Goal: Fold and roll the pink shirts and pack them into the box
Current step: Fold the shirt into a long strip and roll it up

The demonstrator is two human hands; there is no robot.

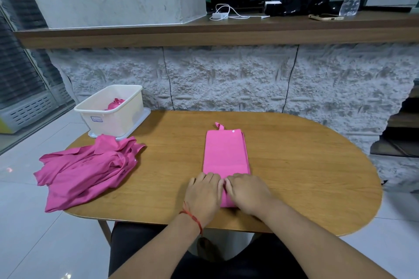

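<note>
We see a wooden tabletop (294, 165) with a smooth, faintly satin grain. The shirt (225, 154) is matt pink cloth. The box (122, 118) is smooth, milky plastic.

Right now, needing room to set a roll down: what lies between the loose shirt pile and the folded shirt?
Only bare table lies between the shirt pile and the folded shirt, as the head view shows.

bare left hand (204, 192) and bare right hand (248, 191) side by side at lower centre of the frame, palms down, fingers curled onto near end of flat folded pink cloth shirt (225, 154). forearms angled in from bottom edge; thin red thread bracelet (192, 217) round left wrist.
</note>
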